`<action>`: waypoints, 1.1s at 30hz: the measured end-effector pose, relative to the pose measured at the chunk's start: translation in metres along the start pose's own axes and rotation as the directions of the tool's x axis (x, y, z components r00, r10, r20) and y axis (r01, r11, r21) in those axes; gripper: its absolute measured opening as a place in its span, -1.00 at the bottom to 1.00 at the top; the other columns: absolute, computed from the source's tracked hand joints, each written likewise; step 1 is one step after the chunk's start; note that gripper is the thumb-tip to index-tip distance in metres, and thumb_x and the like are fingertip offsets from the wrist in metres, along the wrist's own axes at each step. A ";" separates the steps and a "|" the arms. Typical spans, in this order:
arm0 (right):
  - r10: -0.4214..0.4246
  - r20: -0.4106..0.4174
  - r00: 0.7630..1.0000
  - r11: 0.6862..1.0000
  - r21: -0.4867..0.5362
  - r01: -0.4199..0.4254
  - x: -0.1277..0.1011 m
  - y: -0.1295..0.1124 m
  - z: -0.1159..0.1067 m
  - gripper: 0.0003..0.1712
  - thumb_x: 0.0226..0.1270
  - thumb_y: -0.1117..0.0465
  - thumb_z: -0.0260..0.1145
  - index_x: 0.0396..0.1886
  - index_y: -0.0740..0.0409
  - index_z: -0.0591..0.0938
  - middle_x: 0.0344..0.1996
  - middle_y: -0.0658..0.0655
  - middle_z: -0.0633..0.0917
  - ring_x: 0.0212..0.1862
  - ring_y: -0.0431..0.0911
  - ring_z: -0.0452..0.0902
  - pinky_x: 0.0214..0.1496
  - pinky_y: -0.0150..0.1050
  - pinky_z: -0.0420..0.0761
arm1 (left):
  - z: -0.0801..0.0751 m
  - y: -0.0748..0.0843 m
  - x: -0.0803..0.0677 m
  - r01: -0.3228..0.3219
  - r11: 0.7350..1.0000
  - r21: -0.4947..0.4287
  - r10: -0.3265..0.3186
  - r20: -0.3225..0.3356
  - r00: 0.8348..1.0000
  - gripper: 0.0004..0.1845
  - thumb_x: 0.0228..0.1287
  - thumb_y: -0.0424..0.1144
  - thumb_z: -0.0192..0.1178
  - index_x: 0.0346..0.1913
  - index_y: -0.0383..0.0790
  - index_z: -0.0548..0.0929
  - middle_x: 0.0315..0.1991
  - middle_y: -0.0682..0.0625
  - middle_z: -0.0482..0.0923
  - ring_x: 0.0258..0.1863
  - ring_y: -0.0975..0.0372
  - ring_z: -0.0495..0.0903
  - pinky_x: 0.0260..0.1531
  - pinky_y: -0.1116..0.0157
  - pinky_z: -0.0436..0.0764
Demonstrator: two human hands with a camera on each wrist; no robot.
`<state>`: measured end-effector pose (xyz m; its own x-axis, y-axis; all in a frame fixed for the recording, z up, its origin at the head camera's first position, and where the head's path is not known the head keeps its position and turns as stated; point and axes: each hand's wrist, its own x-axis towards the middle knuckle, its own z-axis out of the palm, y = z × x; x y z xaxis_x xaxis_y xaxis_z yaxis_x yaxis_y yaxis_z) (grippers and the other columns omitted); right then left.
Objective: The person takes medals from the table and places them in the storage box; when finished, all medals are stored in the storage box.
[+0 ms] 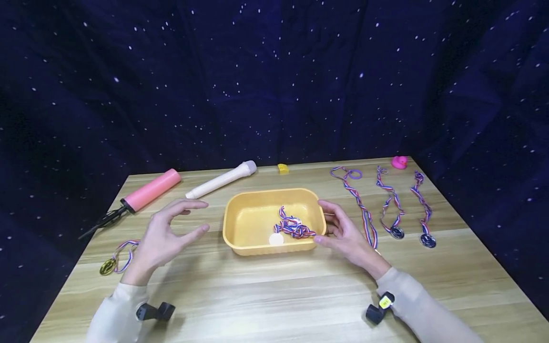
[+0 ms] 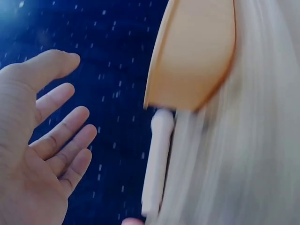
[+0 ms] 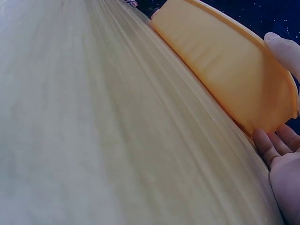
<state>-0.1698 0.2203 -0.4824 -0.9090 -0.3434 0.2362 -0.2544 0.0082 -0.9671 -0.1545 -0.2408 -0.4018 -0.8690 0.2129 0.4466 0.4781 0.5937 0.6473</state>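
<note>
Wooden table (image 1: 266, 295), one yellow tub (image 1: 240, 224), five medals, both hands released: left hand (image 1: 165, 236) clear, right hand (image 1: 345, 233) beside tub.

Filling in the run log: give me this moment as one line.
left hand: open, beside tray | right hand: open, at tray right side | medal: in tray | table: wood

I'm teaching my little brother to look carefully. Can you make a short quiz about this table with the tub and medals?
1. True or false: the left hand grips the yellow plastic tub.
2. Which side of the tub does the right hand touch: A left, B right?
3. What lies inside the tub?

Key: 1 false, it hovers open, apart from it. 2 B. 3 A medal on a red, white and blue striped ribbon.
</note>
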 end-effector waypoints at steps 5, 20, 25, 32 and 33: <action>-0.003 -0.001 1.000 1.000 0.001 0.003 0.000 0.000 0.000 0.08 0.33 0.42 0.61 0.74 0.14 0.26 0.57 0.35 0.41 0.52 0.32 0.39 0.49 -0.31 0.59 | -0.026 -0.021 -0.027 0.044 0.999 0.027 -0.042 -0.072 0.997 -0.44 0.23 -0.35 0.68 0.29 0.01 0.80 0.23 0.10 0.78 0.25 0.46 0.58 0.15 0.57 0.53; -0.007 0.008 1.000 1.000 -0.020 0.007 0.001 0.000 0.000 0.08 0.34 0.37 0.63 0.74 0.11 0.26 0.60 0.29 0.40 0.53 0.30 0.39 0.50 -0.31 0.58 | -0.080 -0.088 -0.107 0.255 0.962 0.103 -0.223 -0.251 0.942 -0.41 0.16 -0.42 0.70 0.29 -0.11 0.82 0.21 0.27 0.76 0.15 0.57 0.55 0.20 0.71 0.35; -0.013 0.007 1.000 1.000 -0.021 0.013 0.001 0.001 -0.001 0.07 0.36 0.37 0.62 0.74 0.13 0.26 0.58 0.31 0.41 0.52 0.30 0.40 0.50 -0.33 0.58 | -0.078 -0.105 -0.117 0.261 0.955 0.140 -0.222 -0.246 0.944 -0.47 0.17 -0.39 0.70 0.22 -0.12 0.85 0.09 0.49 0.73 0.08 0.65 0.57 0.14 0.73 0.37; -0.011 0.008 1.000 1.000 -0.012 0.011 0.001 0.000 0.000 0.08 0.34 0.39 0.62 0.75 0.13 0.25 0.60 0.30 0.40 0.52 0.28 0.39 0.51 -0.32 0.58 | -0.081 -0.115 -0.126 0.258 0.958 0.124 -0.236 -0.167 0.957 -0.46 0.21 -0.39 0.68 0.26 -0.18 0.82 0.08 0.39 0.76 -0.08 0.49 0.65 -0.05 0.70 0.50; -0.007 0.007 1.000 1.000 -0.011 0.007 0.001 0.000 0.000 0.08 0.34 0.39 0.62 0.75 0.13 0.25 0.60 0.30 0.40 0.52 0.28 0.39 0.51 -0.32 0.58 | -0.082 -0.116 -0.127 0.255 0.958 0.134 -0.233 -0.159 0.959 -0.46 0.21 -0.37 0.69 0.26 -0.17 0.82 0.09 0.40 0.75 -0.09 0.48 0.63 -0.06 0.70 0.49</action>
<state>-0.1705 0.2203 -0.4820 -0.9051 -0.3497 0.2420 -0.2641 0.0160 -0.9644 -0.0891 -0.4002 -0.4835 -0.9250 -0.0571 0.3757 0.2195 0.7268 0.6508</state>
